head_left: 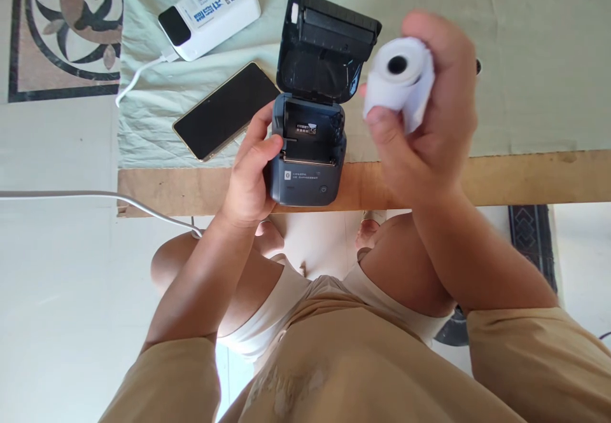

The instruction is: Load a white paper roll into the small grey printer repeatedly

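Observation:
My left hand grips the left side of a dark grey label printer, thumb near the rim of its paper bay. The printer's lid is swung fully up, and the bay shows a small printed sticker but no roll inside. To the right of the lid, my right hand holds a white paper roll between thumb and fingers. The roll's dark core hole faces up toward me, and a loose flap of paper hangs at its right side. Roll and printer are apart.
A black-screened phone lies left of the printer on the pale green cloth. Behind it rests a white power bank with a white cable plugged in. The table's wooden front edge runs just before my legs.

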Tool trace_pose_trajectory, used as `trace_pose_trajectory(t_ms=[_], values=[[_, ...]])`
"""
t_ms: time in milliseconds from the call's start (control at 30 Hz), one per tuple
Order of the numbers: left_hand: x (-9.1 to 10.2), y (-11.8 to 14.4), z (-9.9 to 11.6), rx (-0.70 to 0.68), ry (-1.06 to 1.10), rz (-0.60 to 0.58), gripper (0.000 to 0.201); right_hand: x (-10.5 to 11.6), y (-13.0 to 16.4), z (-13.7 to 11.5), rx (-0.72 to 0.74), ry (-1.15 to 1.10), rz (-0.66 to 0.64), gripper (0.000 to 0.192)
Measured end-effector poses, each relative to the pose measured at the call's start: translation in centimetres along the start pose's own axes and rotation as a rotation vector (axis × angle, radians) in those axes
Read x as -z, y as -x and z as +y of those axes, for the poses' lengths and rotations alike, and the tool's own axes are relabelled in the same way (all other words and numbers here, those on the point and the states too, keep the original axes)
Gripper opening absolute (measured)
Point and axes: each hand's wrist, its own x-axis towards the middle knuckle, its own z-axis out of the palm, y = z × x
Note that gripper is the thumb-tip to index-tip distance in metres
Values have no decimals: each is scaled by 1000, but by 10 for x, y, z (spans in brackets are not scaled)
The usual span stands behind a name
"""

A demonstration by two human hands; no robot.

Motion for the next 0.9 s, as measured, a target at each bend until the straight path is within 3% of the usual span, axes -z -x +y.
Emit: trace_pose_trajectory(t_ms=[100,233,333,500,700,900], values=[[2,-1,-1,12,-14,-39,44,-7,5,-9,287,169,-46,33],[11,-2,-7,36,-60,-37,50,-13,5,-6,173,259,-173,49],[13,-1,-10,1,-54,-27,51,-13,3,-2,138,263,-127,52],[5,2,-4,-38,-22,-71,46,-20,-1,2,299,317,-46,25],[9,2,-2,-86,-119,-122,55,-30,-1,14,376,395,-5,22],[7,6,-1,-67,-75,-120,46,-24,-6,22,472,428,-62,10]])
